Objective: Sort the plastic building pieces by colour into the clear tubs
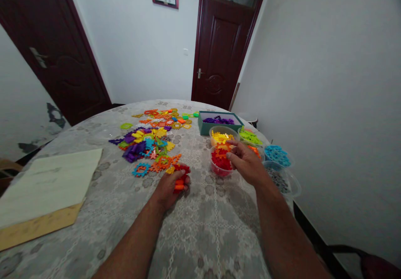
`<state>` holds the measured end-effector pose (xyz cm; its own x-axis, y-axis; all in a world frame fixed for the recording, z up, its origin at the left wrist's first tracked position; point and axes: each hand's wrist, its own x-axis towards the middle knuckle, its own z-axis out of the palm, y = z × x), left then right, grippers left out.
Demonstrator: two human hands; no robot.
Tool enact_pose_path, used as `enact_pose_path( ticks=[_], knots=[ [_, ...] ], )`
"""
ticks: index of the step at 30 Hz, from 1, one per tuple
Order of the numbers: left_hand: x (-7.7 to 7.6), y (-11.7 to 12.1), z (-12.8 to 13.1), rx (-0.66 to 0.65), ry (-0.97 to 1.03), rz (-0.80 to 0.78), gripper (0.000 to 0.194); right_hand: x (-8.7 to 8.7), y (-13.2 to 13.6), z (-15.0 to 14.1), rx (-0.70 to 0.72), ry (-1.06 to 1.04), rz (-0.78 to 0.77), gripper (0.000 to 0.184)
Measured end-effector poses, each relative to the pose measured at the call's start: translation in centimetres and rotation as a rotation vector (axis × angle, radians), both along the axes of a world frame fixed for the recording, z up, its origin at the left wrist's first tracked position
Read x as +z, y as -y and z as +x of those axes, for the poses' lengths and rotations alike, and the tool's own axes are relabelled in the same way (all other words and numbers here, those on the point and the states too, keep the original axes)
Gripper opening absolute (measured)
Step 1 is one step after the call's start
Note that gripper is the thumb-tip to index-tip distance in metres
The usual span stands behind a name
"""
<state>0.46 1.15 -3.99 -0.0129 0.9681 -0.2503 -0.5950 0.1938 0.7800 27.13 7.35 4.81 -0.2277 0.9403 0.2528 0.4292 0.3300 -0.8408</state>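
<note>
My left hand (171, 186) is closed around a few plastic building pieces (179, 184), red, orange and yellow. Pinched between the fingertips of my right hand (246, 160) is an orange plastic piece (223, 146) with a notched outline. It hangs over a clear round tub of red pieces (221, 171). Just behind that stands another tub, holding yellow pieces (221, 136). Left of my hands, a mixed heap of purple, yellow, blue, green and orange pieces (147, 145) lies on the tablecloth (194, 224).
A teal box (204, 128) with purple pieces stands at the back right. Tubs of green (249, 136), blue (277, 155) and grey pieces (277, 178) line the right edge; orange pieces (254, 150) show behind my right hand. A pale sheet (53, 178) on brown board (46, 224) lies left.
</note>
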Motion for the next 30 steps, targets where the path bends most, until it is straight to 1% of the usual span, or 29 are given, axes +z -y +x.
enact_pose_path(
  ticks=[2,7,9,11,15,17,19,23,27,30],
  knots=[
    [0.0,0.1,0.1,0.004,-0.025,-0.001,0.024,0.1,-0.6,1.3,-0.105,0.033,0.05,0.055],
    [-0.3,0.2,0.2,-0.008,-0.098,0.027,0.026,-0.6,-2.2,3.5,-0.486,0.228,0.249,0.055],
    [-0.4,0.2,0.1,-0.004,-0.117,0.019,0.028,-0.9,-2.7,4.3,-0.578,0.295,0.273,0.054],
    [-0.5,0.0,0.0,0.0,-0.124,0.007,0.03,-1.1,-3.0,4.9,-0.641,0.378,0.285,0.052],
    [-0.6,-0.1,0.0,-0.015,-0.133,0.019,0.033,-1.2,-3.2,6.2,-0.78,0.576,0.253,0.045],
    [-0.6,-0.1,-0.1,-0.015,-0.134,0.029,0.034,-1.2,-3.3,6.8,-0.827,0.64,0.238,0.042],
    [-0.5,-0.1,0.0,-0.009,-0.134,0.029,0.035,-1.3,-3.3,7.4,-0.848,0.668,0.256,0.04],
    [-0.6,0.0,0.0,0.006,-0.156,0.027,0.035,-1.6,-3.6,8.3,-0.899,0.666,0.306,0.038],
    [-0.6,0.0,0.0,-0.006,-0.153,0.042,0.034,-1.6,-3.8,8.7,-0.96,0.634,0.375,0.038],
    [-0.4,-0.1,0.0,-0.013,-0.153,0.038,0.035,-1.7,-3.9,8.6,-0.955,0.672,0.348,0.035]
  ],
)
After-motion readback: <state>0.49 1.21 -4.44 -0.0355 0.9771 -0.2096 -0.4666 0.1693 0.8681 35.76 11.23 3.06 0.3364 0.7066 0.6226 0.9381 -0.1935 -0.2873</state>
